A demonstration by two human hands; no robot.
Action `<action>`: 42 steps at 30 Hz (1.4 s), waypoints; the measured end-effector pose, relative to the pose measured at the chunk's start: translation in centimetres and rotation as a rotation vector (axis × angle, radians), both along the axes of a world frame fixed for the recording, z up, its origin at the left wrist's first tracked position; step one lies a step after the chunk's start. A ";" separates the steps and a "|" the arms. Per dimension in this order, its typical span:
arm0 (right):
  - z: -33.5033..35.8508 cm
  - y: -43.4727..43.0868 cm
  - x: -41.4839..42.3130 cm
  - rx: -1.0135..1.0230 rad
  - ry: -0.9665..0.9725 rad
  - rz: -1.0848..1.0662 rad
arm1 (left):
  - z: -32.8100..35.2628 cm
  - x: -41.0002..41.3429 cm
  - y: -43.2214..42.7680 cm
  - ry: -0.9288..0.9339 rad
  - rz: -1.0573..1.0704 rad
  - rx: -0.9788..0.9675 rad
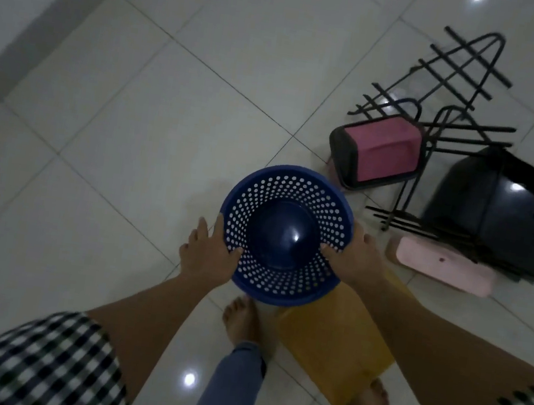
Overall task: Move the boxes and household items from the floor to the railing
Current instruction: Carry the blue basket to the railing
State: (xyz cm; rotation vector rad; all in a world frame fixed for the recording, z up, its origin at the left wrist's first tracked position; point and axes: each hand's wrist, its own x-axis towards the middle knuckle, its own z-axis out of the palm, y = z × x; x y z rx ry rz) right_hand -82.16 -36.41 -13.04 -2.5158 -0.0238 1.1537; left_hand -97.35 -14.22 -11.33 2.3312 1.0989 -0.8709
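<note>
Both grip blue basket (283,235): left hand (208,259), right hand (352,259); yellow box (334,349) partly hidden.

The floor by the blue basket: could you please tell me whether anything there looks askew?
Yes. Beyond the blue basket, the black wire rack lies tangled at odd angles on the tiles, and the pink box sits tipped beside it.
</note>
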 end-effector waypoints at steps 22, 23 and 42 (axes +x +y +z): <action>13.5 -0.2 -1.9 0.261 -0.087 -0.546 | 11.4 0.6 2.6 -0.571 0.723 -0.480; 15.4 -0.5 -2.0 0.282 -0.109 -0.570 | 13.3 1.0 2.4 -0.622 0.702 -0.476; 41.4 -25.4 -19.8 0.274 -0.588 -1.274 | 40.2 5.0 -21.7 -0.851 -0.035 -0.784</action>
